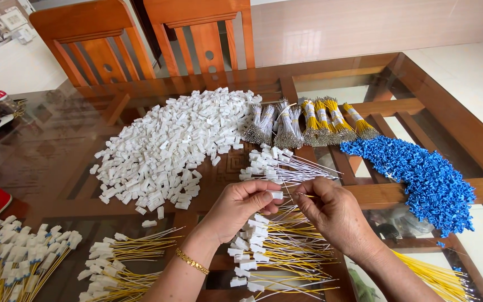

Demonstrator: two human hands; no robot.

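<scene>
1. The left hand [240, 202] pinches a white plastic connector [275, 194]; the right hand [331, 211] pinches a thin yellow wire [307, 196] whose tip sits just beside it. This looks like insertion, needing fine alignment.
2. Finished wired connectors [275, 254] lie beneath.
3. Beyond: loose white connector pile [169, 145], bundled wires [308, 123].

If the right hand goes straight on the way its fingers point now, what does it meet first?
Probably the small white connector pinched in the left hand: the right hand points left at it, nearly touching, with a thin wire between.
</scene>
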